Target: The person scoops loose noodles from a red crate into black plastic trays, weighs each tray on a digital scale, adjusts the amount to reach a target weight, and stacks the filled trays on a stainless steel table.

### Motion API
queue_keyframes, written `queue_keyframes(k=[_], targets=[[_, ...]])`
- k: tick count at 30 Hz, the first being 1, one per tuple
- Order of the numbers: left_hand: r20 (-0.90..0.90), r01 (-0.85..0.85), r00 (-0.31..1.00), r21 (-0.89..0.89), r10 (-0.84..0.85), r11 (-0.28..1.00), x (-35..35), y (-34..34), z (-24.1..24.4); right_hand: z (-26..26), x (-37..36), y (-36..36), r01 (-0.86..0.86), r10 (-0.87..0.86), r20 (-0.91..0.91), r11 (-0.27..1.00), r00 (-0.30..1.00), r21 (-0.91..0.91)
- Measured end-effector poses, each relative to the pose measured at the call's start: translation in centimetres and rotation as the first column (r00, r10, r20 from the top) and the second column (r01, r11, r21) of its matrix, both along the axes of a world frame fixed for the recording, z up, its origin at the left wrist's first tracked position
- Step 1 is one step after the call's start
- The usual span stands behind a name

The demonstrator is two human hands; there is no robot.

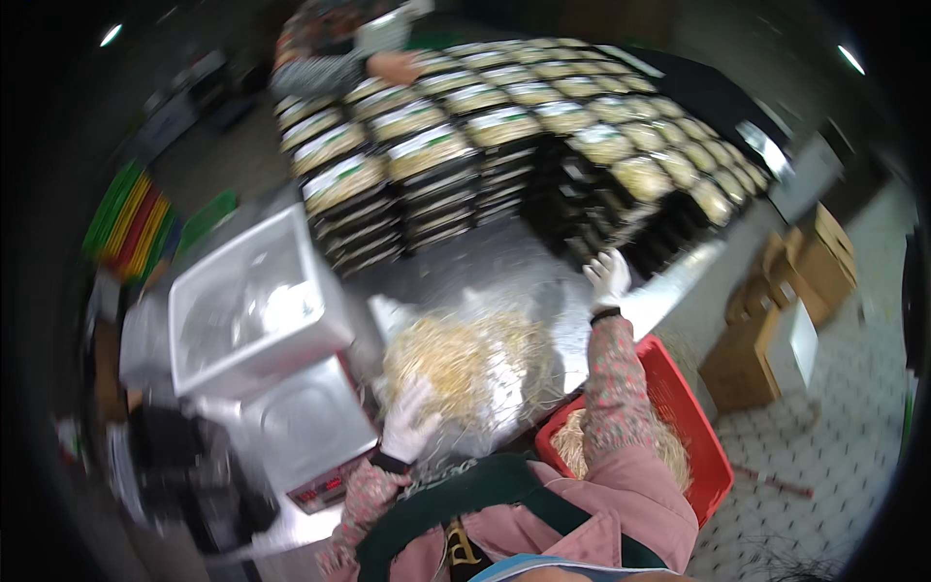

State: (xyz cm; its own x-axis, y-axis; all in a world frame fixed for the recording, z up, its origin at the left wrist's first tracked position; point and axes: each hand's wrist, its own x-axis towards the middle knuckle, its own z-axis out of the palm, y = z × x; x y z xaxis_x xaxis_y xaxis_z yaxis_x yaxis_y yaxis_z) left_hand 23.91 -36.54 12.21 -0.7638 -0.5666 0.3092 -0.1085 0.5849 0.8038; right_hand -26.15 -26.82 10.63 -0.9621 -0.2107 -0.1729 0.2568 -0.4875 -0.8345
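My left hand (pixel 411 422), in a white glove, lies at the lower left edge of a loose pile of pale, thin sprout-like strands (pixel 444 356) on the metal table (pixel 465 265). Blur hides whether its fingers hold any. Stretched forward, my gloved right hand (pixel 608 275) is beside stacked black trays (pixel 582 218) at the table's right part; its grip is unclear. Rows of film-wrapped black trays of pale strands (pixel 429 149) rise in stacks behind the pile. A digital scale (pixel 309 429) stands left of my left hand.
A white foam box (pixel 254 298) stands behind the scale. Below my right arm is a red basket (pixel 691 429) with strands in it. Cardboard boxes (pixel 749 356) sit on the floor at right. Across the table, another person's hand (pixel 395 68) reaches over the wrapped trays.
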Motion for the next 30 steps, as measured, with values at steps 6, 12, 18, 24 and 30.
queue_keyframes(k=[6, 12, 18, 24, 30], targets=[[0.015, -0.85, 0.382, -0.388, 0.924, 0.357, 22.7, -6.2, 1.4, -9.8, 8.7, 7.1, -0.218, 0.127, 0.327, 0.941, 0.937, 0.259], [0.26, -0.643, -0.351, -0.766, 0.9, -0.029, 45.9, -3.2, -2.0, -6.2, 11.4, 2.6, -0.325, 0.294, 0.144, 0.901, 0.945, 0.289], [0.305, -0.871, -0.115, -0.488, 0.945, 0.052, 50.2, -4.3, 0.8, 3.3, 27.9, -7.4, -0.663, 0.71, -0.153, 0.7, 0.687, 0.266], [0.057, -0.977, -0.163, -0.148, 0.985, -0.153, 50.8, -5.2, 3.1, 1.6, 46.3, -10.2, -0.71, 0.928, -0.368, 0.296, 0.056, 0.639], [-0.392, -1.0, 0.015, 0.007, 0.92, 0.019, 41.4, -9.8, 9.0, 0.6, 55.7, -7.5, -0.103, 0.64, -0.301, 0.327, -0.707, 0.939]])
